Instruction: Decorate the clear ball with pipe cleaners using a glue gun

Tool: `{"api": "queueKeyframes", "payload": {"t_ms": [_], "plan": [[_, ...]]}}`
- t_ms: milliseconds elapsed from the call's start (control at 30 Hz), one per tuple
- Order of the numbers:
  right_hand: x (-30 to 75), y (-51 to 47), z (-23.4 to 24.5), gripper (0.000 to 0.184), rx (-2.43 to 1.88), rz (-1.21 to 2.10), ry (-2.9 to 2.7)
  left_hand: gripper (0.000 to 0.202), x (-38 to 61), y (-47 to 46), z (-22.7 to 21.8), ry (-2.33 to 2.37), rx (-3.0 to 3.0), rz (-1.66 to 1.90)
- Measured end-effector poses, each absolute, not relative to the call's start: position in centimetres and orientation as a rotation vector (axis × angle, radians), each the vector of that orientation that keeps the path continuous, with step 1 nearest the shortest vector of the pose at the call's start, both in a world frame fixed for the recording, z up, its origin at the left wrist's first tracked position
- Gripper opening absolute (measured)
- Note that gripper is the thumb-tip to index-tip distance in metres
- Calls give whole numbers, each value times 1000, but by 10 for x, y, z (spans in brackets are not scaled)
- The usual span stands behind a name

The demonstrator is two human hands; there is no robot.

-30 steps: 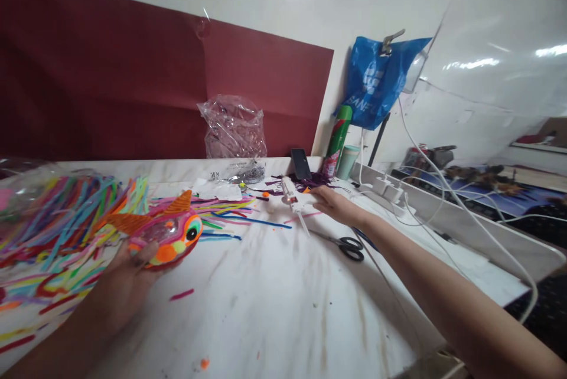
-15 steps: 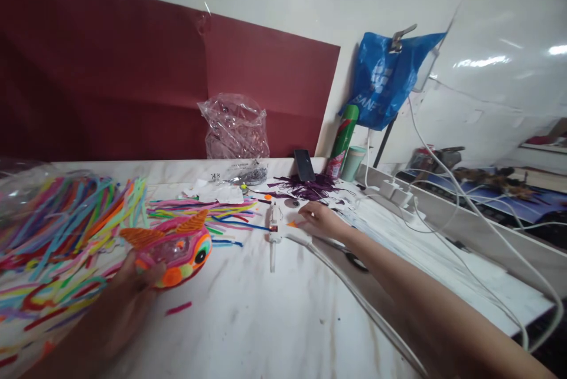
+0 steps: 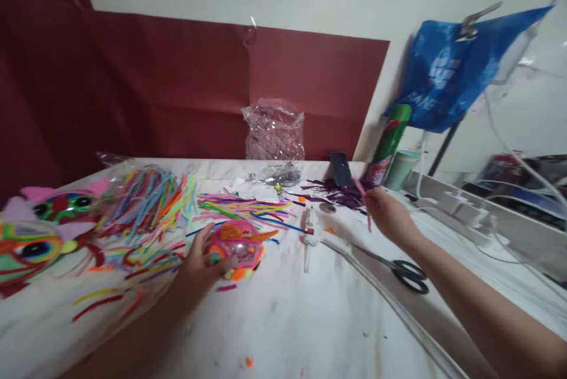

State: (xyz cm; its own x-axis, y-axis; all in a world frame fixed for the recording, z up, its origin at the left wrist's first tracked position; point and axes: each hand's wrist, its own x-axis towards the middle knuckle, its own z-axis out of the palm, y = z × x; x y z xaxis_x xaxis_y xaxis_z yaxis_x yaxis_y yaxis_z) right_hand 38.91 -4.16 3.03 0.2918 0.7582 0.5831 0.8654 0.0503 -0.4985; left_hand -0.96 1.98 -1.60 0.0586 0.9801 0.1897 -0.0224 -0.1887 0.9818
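Pink stem (image 3: pixel 359 186) now in right hand (image 3: pixel 388 213)

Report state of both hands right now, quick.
Left hand: closed around the colorful fish-shaped craft.
Right hand: closed, holding a thin pink strip.

white marbled desk (image 3: pixel 283 332). left edge: two colorful fish-like pieces (image 3: pixel 33 249). back edge, left half: bundle of fuzzy stems (image 3: pixel 146 196), loose stems (image 3: pixel 241 208) to its right, more scattered in front. mid desk: white glue gun (image 3: pixel 311 239), white cable (image 3: pixel 376 291) beside it, black-handled scissors (image 3: pixel 392 265) further right. back right corner area: purple strips (image 3: pixel 330 193), green can (image 3: pixel 392 140), pale green cup (image 3: pixel 401 170). front part: orange scrap (image 3: pixel 249 362).
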Motion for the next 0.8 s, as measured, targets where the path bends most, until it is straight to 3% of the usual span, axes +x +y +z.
{"api": "queueKeyframes", "payload": {"t_ms": [100,200,267,300,500,800], "plan": [[345,-65,46,29,-1444,65,-1406,76,-19,15,-1,1165,1553,1553],[284,-90,49,30,-1046,710,-1191,50,-26,-8,24,987,1699,1739],[252,-102,46,31,-951,934,-1070,22,-24,-28,36,962,1813,1504],[240,-106,43,31,-921,993,-1015,21,-22,-38,39,950,1832,1381],[220,-121,28,28,-838,1081,-855,30,1,-77,31,804,1717,705],[192,-153,11,27,-781,1133,-734,17,-3,-111,31,991,1905,781]]}}
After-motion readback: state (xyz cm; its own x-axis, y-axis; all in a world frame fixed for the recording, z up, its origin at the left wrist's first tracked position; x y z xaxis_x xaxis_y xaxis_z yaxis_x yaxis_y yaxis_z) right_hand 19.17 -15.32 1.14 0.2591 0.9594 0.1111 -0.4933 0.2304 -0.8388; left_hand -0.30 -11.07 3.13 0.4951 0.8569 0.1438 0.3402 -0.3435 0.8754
